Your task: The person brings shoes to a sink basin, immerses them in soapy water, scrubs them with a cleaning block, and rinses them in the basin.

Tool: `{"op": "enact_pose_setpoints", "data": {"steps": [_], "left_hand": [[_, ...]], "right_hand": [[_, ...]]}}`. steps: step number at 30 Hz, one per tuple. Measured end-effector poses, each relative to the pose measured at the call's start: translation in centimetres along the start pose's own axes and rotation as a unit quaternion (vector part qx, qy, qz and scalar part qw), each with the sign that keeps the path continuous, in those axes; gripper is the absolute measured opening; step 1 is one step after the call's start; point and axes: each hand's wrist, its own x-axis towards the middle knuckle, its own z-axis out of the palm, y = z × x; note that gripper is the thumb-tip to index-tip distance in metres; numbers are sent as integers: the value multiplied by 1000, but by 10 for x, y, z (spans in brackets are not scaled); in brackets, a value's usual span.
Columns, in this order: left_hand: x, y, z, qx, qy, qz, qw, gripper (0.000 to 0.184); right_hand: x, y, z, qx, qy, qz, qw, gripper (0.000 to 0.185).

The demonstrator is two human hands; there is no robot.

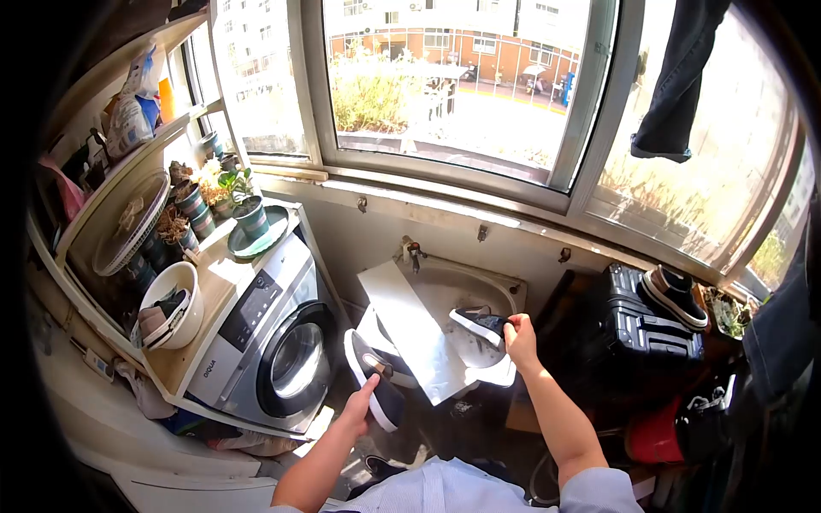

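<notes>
Left hand (358,409) grips dark shoe (390,400); right hand (521,342) pinches 2nd shoe (486,324) over sink (453,282).

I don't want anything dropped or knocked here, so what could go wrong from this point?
The right hand holds its shoe near one end, so it might slip into the sink. The white board lies slantwise across part of the sink and could shift if bumped. The left hand holds the other shoe close beside that board, so a careless swing might knock it.
</notes>
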Motion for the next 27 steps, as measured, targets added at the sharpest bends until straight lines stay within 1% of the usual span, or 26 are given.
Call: {"op": "enact_pose_setpoints", "data": {"steps": [1,2,3,4,6,8,9,10,12,13,14,15,16,17,18,19,20,21,22,23,24,25,26,27], "left_hand": [[9,8,-1,16,-12,-9,1000,49],[19,9,0,29,-23,-20,999,49],[28,14,8,37,-31,-1,999,48],[36,20,16,43,-41,-19,998,46],[53,21,36,43,-46,-47,997,45],[75,19,52,69,-50,-58,995,43],[82,21,62,90,-49,-63,993,43],[89,25,74,110,-46,-64,991,44],[111,25,89,166,-45,-67,983,50],[123,29,99,195,-32,-59,979,53],[136,27,106,225,-20,-58,973,55],[150,24,113,261,-11,-50,964,58],[154,28,128,262,-14,-51,964,61],[168,28,135,281,0,-47,959,65],[185,20,133,300,12,-52,952,69],[198,16,134,298,15,-41,953,79],[211,11,133,320,49,-19,946,85],[232,1,122,331,39,-38,942,84],[242,-3,123,338,55,-36,939,81],[235,3,144,318,56,11,946,79],[242,0,152,338,79,31,937,74],[238,8,173,331,62,40,941,70],[231,15,190,321,47,52,945,67],[242,5,185,334,51,52,940,63]], "right_hand": [[2,7,16,24,10,104,994,18],[2,15,31,47,18,207,977,19],[1,19,46,106,55,227,967,20],[2,23,54,145,60,293,943,23],[5,38,68,274,80,367,885,24],[16,49,78,344,92,428,831,22],[21,56,80,375,80,460,801,20],[28,74,86,401,32,450,797,33],[30,109,83,552,-79,377,740,27],[34,124,85,649,-125,357,660,23],[38,134,89,734,-166,334,568,21],[40,147,91,779,-189,322,503,23],[44,163,94,778,-182,316,512,25],[47,179,97,714,-157,309,608,28],[44,199,101,519,-141,272,798,31],[42,217,104,167,-126,200,957,34],[34,235,103,-22,-95,135,986,37],[25,244,99,-118,-68,83,987,41],[18,242,97,-156,-47,49,985,44],[25,225,92,-137,-68,62,986,45],[32,206,87,-118,-88,75,986,46],[49,145,80,-11,-137,159,978,46],[66,84,74,101,-181,236,949,45],[71,63,78,114,-207,198,951,47]]}}
